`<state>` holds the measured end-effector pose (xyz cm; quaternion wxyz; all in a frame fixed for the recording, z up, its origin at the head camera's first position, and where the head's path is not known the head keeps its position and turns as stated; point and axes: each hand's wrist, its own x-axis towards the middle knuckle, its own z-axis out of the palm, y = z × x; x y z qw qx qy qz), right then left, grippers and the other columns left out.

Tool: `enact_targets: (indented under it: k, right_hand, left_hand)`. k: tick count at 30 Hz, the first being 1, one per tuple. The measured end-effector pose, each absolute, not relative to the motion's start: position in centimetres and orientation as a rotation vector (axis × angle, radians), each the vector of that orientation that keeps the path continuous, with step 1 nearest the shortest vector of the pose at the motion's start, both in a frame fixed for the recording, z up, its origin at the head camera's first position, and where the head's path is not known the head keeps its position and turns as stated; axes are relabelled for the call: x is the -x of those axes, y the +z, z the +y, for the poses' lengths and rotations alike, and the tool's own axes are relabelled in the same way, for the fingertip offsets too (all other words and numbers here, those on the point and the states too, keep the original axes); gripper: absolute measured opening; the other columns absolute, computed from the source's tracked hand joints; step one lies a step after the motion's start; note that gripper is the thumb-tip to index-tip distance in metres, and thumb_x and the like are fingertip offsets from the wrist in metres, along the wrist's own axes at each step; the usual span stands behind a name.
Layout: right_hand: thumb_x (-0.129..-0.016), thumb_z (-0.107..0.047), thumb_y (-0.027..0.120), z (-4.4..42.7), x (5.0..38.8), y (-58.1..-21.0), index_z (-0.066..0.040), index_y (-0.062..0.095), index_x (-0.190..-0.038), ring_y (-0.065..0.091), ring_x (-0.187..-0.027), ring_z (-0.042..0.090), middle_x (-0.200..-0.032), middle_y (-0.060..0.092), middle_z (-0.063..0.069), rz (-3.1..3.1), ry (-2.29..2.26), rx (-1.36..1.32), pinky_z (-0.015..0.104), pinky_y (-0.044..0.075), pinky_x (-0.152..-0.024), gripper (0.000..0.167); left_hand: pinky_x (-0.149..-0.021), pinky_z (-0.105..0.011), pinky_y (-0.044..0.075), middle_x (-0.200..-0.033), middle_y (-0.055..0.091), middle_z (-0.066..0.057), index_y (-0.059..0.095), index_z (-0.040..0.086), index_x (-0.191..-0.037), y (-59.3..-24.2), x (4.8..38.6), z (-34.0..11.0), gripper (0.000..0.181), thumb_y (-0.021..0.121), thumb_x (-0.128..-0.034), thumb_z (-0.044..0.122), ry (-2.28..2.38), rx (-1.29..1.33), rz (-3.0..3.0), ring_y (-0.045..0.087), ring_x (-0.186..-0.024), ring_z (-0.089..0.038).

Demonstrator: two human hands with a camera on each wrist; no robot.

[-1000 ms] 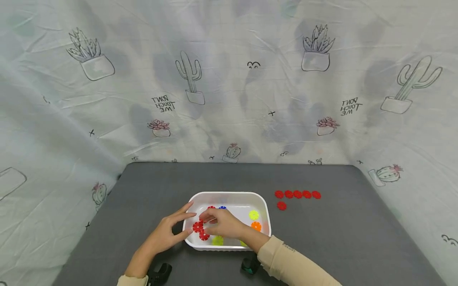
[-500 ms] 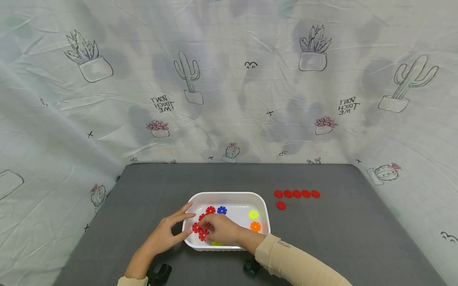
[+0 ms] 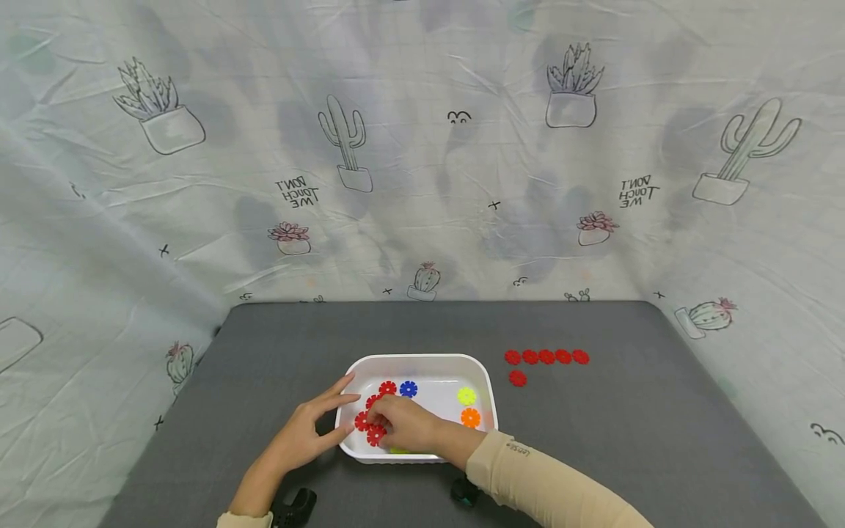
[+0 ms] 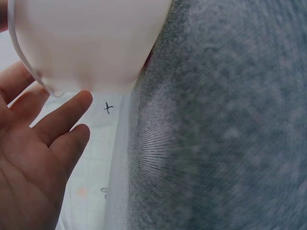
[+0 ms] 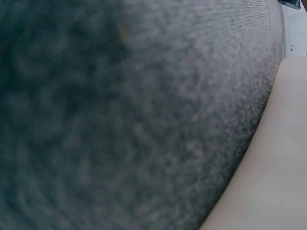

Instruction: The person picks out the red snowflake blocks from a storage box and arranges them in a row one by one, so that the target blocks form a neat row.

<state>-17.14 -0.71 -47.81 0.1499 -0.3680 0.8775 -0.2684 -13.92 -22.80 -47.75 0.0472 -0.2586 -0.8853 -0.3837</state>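
My left hand (image 3: pixel 300 433) rests with spread fingers on the left rim of a white plastic tray (image 3: pixel 490 389). In the left wrist view, that hand (image 4: pixel 38 143) has loosely extended fingers beside the tray wall (image 4: pixel 96 48). Inside the tray, my right hand (image 3: pixel 409 425) reaches down with bent fingers among red notched discs (image 3: pixel 375 435). Its fingertips are at these discs; whether they pinch one is hidden. More red discs (image 3: pixel 387 388) lie behind them. The right wrist view shows no fingers, only grey cloth and the pale tray wall (image 5: pixel 273 158).
A blue disc (image 3: pixel 408 389), a yellow disc (image 3: pixel 466 396) and an orange disc (image 3: pixel 471 418) also lie in the tray. Right of it, several red discs (image 3: pixel 546 357) form a row on the grey table (image 3: pixel 627 425), with one red disc (image 3: pixel 518 378) in front.
My right hand has sunk lower into the tray onto the red discs, uncovering the blue disc and red ones behind. The left hand keeps its place on the rim.
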Motion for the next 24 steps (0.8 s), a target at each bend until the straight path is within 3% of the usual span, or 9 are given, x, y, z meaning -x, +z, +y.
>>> enact_targets:
  k: [13,24]
  right_hand:
    - [-0.078,-0.01,0.074,-0.5,16.96,-47.89,-0.019,0.068,-0.105,0.047,-0.087,-0.001,-0.098,0.057,-0.009,2.55,-0.716,1.185,0.009,0.043,-0.078,0.029]
    - [-0.08,-0.012,0.073,-0.29,17.21,-47.47,-0.02,0.067,-0.107,0.048,-0.088,-0.001,-0.102,0.06,-0.01,2.538,-0.81,1.028,0.013,0.046,-0.078,0.028]
  left_hand:
    - [-0.095,-0.059,0.043,-0.149,0.042,-0.002,0.063,0.016,-0.124,-47.99,13.78,-22.77,0.042,0.071,-0.0829,0.023,-1.145,0.792,-2.686,0.044,-0.134,-0.024]
    - [-0.096,-0.061,0.042,-0.149,0.041,-0.003,0.063,0.017,-0.125,-47.99,13.92,-22.84,0.042,0.069,-0.0841,0.024,-1.178,0.795,-2.698,0.042,-0.135,-0.025]
